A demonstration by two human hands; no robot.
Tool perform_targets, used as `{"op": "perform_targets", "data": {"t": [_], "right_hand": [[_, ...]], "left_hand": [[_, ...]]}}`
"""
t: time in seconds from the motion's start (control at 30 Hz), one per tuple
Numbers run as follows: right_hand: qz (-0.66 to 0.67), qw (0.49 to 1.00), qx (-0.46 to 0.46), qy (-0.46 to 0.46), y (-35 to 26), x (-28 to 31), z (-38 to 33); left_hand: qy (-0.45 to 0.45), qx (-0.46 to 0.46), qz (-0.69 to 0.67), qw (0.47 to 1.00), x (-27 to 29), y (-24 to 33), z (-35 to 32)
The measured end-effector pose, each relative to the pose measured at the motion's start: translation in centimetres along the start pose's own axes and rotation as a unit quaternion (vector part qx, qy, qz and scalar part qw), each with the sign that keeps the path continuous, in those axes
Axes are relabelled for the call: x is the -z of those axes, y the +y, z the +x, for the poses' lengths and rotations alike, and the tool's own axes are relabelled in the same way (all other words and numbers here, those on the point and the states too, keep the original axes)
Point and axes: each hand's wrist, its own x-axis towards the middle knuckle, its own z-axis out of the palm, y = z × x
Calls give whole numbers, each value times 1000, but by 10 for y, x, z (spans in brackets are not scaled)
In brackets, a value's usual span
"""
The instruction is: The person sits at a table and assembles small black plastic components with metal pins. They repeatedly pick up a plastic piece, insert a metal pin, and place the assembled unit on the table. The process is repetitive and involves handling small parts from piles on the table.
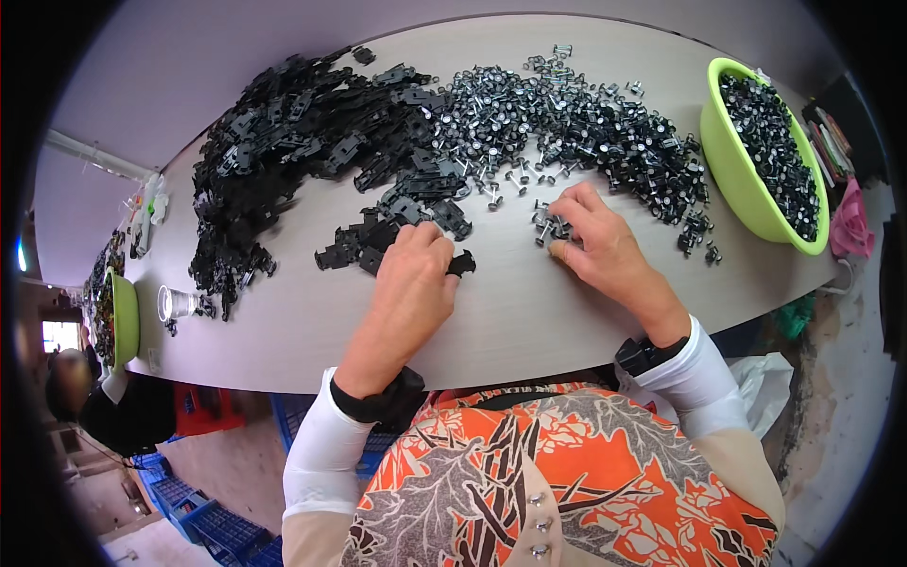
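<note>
Touching flat black plastic part (pixel 461 264): left grip (pixel 413 279). At small silver-axled black wheel pairs (pixel 543 227): right grip (pixel 605 241) (cannot tell whether either clamps). Pale smooth desk (pixel 515 312): open strip between both, reaching curved near edge.

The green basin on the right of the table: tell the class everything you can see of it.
The green basin is bright lime, rounded and open-topped, with a smooth wall that looks like plastic and a thick rim. It is filled with small pieces, dark with silvery parts. It stands toward the right end of the pale table. It looks tilted, though the fisheye lens may cause that. Neither hand touches it; the right hand is nearer. Its underside is hidden.
</note>
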Motion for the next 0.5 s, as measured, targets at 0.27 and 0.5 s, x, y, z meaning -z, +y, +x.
{"op": "perform_targets", "data": {"t": [0.27,0.5], "right_hand": [[80,996,-50,-7,-2,6,-1],[-4,998,-40,-38,6,12,-14]], "left_hand": [[-14,160,-250,955,-9,9,-4],[-127,293,-595,737,-9,6,1]]}}
